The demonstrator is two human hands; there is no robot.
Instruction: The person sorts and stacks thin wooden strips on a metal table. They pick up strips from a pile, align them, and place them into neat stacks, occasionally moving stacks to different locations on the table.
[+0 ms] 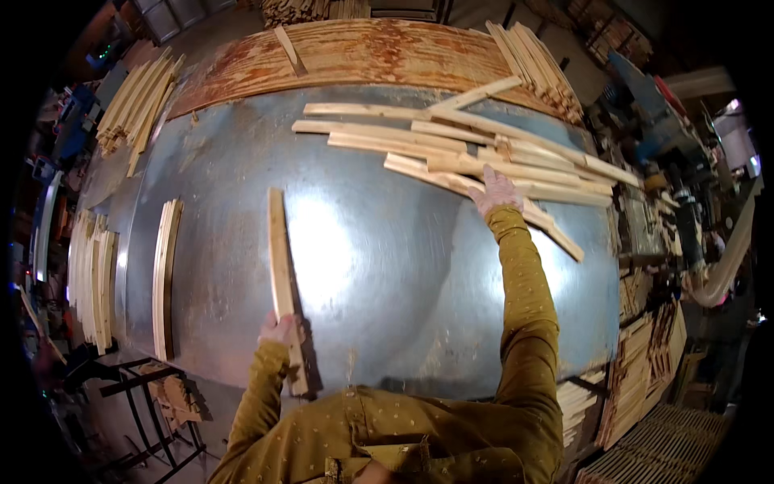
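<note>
Fingers (278, 327) grip slat (280, 266) | right hand (494, 192) on pile (451, 149)

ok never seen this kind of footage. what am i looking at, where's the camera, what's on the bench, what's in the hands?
No machine here: a person works with bare hands, and a wide fisheye camera on their head looks down, so straight edges bow. The forearms in mustard sleeves are their own. The surface is a shiny metal-topped table. The left hand grips one long wooden slat lying on the metal, near the front edge. The right hand reaches out and rests on a loose pile of slats at the far side. A small stack of slats lies at the left, with more bundles around the edges.
</note>
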